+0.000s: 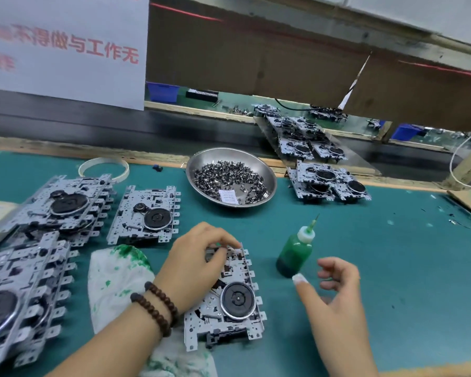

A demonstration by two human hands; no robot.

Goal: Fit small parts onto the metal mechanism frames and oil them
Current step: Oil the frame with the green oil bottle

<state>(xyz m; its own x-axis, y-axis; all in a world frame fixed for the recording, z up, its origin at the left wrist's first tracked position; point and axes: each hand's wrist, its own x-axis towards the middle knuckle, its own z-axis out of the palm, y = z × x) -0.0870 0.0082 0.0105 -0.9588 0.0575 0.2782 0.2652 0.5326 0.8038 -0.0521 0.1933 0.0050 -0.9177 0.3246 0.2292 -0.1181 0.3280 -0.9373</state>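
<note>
A metal mechanism frame [229, 303] with a black flywheel lies on the green mat in front of me. My left hand [199, 263] rests on its far end, fingertips curled and pinching a small part against the frame. My right hand [335, 292] hovers to the right of the frame, fingers loosely curled, holding nothing. The green oil bottle [295, 250] with a needle tip stands upright just beyond my right hand, apart from it. A steel bowl [268, 174] of several small dark parts sits farther back.
Another single frame [144, 214] lies to the left, with stacks of frames [52, 208] at far left and near left [19, 303]. A green-stained white cloth [117, 278] lies under my left wrist. More frames [329, 183] are piled at back right.
</note>
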